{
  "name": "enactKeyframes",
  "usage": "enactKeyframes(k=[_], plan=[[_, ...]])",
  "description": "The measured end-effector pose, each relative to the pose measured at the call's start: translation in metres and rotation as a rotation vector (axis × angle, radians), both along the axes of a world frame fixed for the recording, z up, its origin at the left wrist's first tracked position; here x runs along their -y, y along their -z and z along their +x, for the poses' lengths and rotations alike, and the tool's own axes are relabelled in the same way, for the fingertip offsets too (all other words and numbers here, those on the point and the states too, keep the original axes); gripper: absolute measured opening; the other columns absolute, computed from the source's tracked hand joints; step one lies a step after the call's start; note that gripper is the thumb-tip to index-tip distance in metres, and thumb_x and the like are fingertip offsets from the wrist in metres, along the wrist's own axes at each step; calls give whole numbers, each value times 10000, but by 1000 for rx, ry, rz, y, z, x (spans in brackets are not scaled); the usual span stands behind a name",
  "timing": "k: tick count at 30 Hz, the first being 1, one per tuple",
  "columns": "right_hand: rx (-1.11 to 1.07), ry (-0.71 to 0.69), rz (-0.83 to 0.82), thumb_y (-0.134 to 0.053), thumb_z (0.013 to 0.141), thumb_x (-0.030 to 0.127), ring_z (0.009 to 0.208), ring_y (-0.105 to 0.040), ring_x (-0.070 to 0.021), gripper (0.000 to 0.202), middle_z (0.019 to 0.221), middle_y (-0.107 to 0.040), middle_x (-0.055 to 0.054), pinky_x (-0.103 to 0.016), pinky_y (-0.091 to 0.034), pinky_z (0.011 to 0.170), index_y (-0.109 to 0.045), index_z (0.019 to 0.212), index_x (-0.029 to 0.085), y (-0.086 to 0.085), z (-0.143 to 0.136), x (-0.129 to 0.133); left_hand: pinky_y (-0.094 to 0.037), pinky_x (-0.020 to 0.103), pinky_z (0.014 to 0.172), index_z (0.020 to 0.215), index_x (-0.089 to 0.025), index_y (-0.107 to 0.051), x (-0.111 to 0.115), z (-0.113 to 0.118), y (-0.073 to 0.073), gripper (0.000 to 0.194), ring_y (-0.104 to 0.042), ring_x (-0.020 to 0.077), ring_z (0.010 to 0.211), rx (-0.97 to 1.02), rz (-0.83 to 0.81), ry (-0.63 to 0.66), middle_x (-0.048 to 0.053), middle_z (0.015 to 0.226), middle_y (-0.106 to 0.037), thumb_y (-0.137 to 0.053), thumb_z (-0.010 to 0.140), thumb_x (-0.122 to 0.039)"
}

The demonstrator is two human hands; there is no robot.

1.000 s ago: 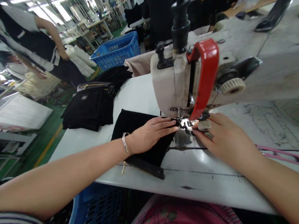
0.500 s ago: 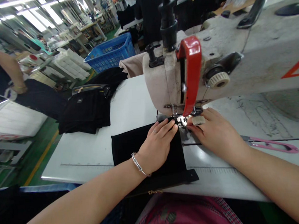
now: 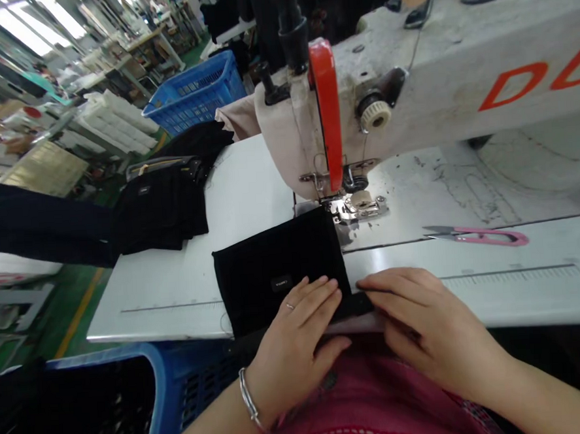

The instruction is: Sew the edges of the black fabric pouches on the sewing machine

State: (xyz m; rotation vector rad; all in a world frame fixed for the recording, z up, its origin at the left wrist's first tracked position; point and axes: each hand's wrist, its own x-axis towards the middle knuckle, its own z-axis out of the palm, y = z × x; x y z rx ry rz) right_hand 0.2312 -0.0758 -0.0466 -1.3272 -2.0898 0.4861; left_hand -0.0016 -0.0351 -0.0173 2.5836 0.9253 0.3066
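Observation:
A black fabric piece point(image 3: 267, 251) with a small label lies flat on the white sewing table, its upper right corner close to the presser foot of the sewing machine point(image 3: 309, 137). My left hand point(image 3: 298, 347) rests on the fabric's lower part, fingers stretched out and thumb apart. At the table's front edge, my right hand point(image 3: 424, 320) has its fingers closed on the end of the black strip point(image 3: 353, 306) along the fabric's near side. The fingertips partly hide that end. Pink-handled thread snips point(image 3: 488, 235) lie beyond my right hand.
Stacked black fabric pieces point(image 3: 159, 208) sit at the table's left end. A blue crate point(image 3: 196, 92) stands behind it, and a blue basket point(image 3: 158, 389) with dark material is below the front edge. At left, a person's dark-clothed leg point(image 3: 49, 218) is near the stack.
Both hands have moved from the presser foot toward the table's front edge. My right hand has gone to the strip's end. The fabric's label now shows, and the camera view has shifted.

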Motion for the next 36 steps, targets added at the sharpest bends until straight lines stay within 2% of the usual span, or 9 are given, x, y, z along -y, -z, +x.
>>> enactKeyframes(k=[3, 9, 11, 15, 18, 20, 22, 29, 36], plan=[[-35, 32, -14, -565, 860, 202, 1027, -569, -243, 174, 1104, -638, -61, -451, -465, 893, -649, 1011, 218, 0, -3, -1, -417, 468, 1085, 1357, -172, -466, 1, 3, 8, 509, -482, 255, 1265, 11, 48, -57, 96, 1400, -512, -603, 890, -319], [-98, 14, -13, -555, 912, 224, 933, -573, -212, 115, 983, -652, -47, -424, -460, 838, -669, 919, 227, 1, -2, -6, -463, 519, 991, 1404, -200, -428, -3, 10, 6, 539, -526, 296, 1152, -153, 111, -54, 78, 1438, -473, -551, 915, -390], [-101, 3, -5, -564, 908, 220, 928, -574, -206, 105, 979, -651, -41, -423, -461, 838, -669, 901, 227, 1, 0, -5, -461, 532, 994, 1385, -189, -452, -4, 11, 6, 506, -513, 306, 1176, -167, 147, -34, 85, 1431, -480, -535, 924, -382], [-105, 4, 6, -570, 901, 209, 918, -602, -195, 85, 962, -659, -39, -405, -492, 842, -649, 871, 211, -2, 4, -7, -394, 491, 1110, 1352, -113, -470, -6, 13, 8, 458, -409, 279, 1333, -118, 211, 68, 117, 1418, -489, -511, 940, -309], [-15, -18, 51, -551, 897, 201, 1058, -590, -229, 193, 1137, -642, -80, -423, -511, 898, -628, 1074, 191, -4, 3, -13, -396, 460, 1128, 1321, -94, -494, -8, 15, 9, 430, -432, 259, 1329, -70, 221, 80, 127, 1383, -523, -505, 939, -292], [66, -102, 109, -528, 901, 189, 1167, -545, -249, 361, 1258, -598, -97, -450, -492, 968, -554, 1261, 181, -5, 2, -18, -406, 450, 1126, 1291, -99, -524, -9, 15, 10, 407, -458, 255, 1310, -31, 217, 64, 122, 1357, -549, -512, 932, -292], [109, -169, 141, -507, 908, 179, 1194, -531, -247, 421, 1284, -588, -97, -456, -482, 995, -506, 1329, 175, -5, 0, -22, -402, 430, 1133, 1263, -107, -548, -13, 15, 10, 386, -476, 243, 1294, -2, 208, 59, 109, 1332, -572, -523, 922, -287], [167, -180, 133, -520, 922, 224, 1182, -525, -236, 355, 1272, -589, -76, -444, -480, 998, -555, 1272, 178, -4, 5, -43, -405, 393, 1121, 1213, -123, -585, -48, 16, 12, 361, -519, 223, 1245, 11, 209, 131, 84, 1268, -616, -519, 934, -342], [203, -206, 89, -517, 924, 245, 1128, -551, -229, 364, 1249, -601, -46, -458, -484, 971, -538, 1287, 217, -10, 11, -74, -406, 377, 1106, 1154, -123, -606, -88, 18, 14, 315, -531, 215, 1223, 37, 230, 225, 89, 1253, -622, -521, 917, -313]])
